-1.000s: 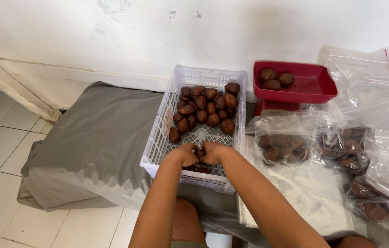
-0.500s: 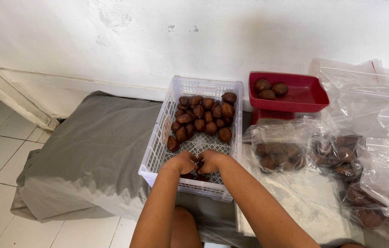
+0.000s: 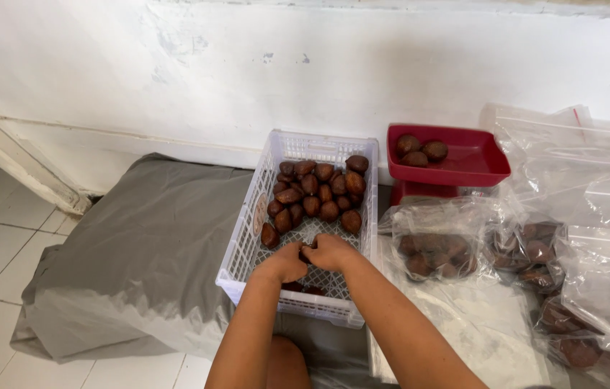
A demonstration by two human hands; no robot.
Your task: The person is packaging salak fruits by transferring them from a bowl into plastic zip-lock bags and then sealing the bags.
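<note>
Both hands meet inside the white basket (image 3: 247,238), at its near end. The left hand (image 3: 287,262) and right hand (image 3: 330,251) have their fingers curled together around one brown fruit (image 3: 306,253) — only a dark sliver shows between them, so the exact grip cannot be told. Both forearms reach forward and converge, knuckles up. More fruit (image 3: 315,194) fills the basket's far half. The basket sits on a grey sheet (image 3: 139,245) — a red tray (image 3: 463,162) and filled plastic bags (image 3: 438,241) lie to its right.
</note>
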